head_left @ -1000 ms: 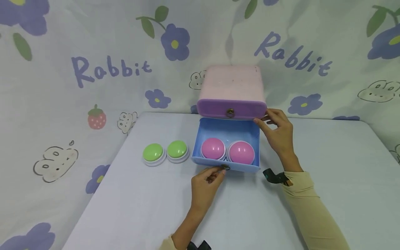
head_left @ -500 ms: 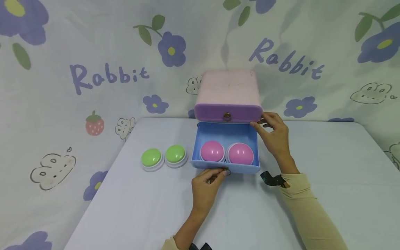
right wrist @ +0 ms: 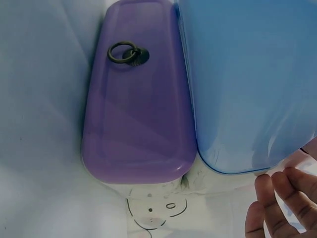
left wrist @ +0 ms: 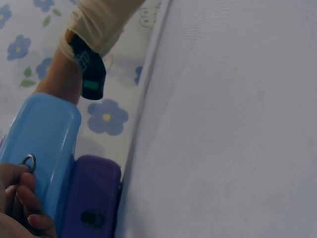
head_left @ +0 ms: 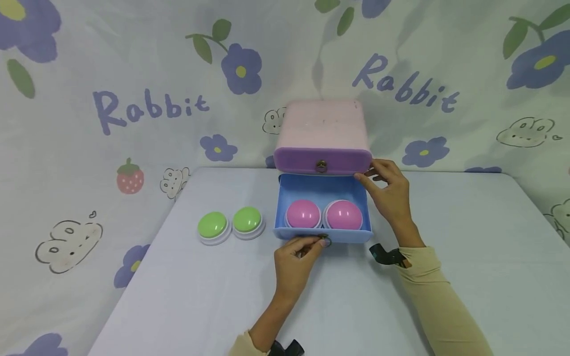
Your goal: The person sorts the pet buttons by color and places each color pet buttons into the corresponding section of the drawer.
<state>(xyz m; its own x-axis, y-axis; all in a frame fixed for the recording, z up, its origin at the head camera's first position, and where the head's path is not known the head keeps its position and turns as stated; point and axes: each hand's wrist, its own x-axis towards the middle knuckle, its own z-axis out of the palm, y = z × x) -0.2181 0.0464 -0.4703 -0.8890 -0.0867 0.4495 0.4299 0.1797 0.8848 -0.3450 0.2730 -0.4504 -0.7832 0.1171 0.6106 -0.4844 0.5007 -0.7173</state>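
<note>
A small pink cabinet [head_left: 325, 123] with a purple drawer [head_left: 303, 160] above stands at the table's back. Its blue lower drawer [head_left: 320, 185] is pulled out. Inside it, near the front, sit two pink dome-topped buttons [head_left: 303, 213] on white bases. My left hand [head_left: 291, 269] pinches the ring pull [head_left: 327, 241] on the blue drawer's front; the left wrist view shows the same ring [left wrist: 30, 162] at the fingertips. My right hand [head_left: 392, 195] touches the cabinet's lower right side, thumb forward at the drawer's corner. In the right wrist view its fingers [right wrist: 265, 191] meet the edge.
Two green dome-topped buttons [head_left: 212, 225] on white bases stand side by side on the white table [head_left: 187, 296], left of the blue drawer. A cloth printed with flowers and rabbits [head_left: 151, 49] hangs behind the cabinet and along the left side.
The head view has shifted slightly. The blue drawer's front edge lies a little more level than before, with the left hand still at its ring. The right hand stays at the cabinet's side.
</note>
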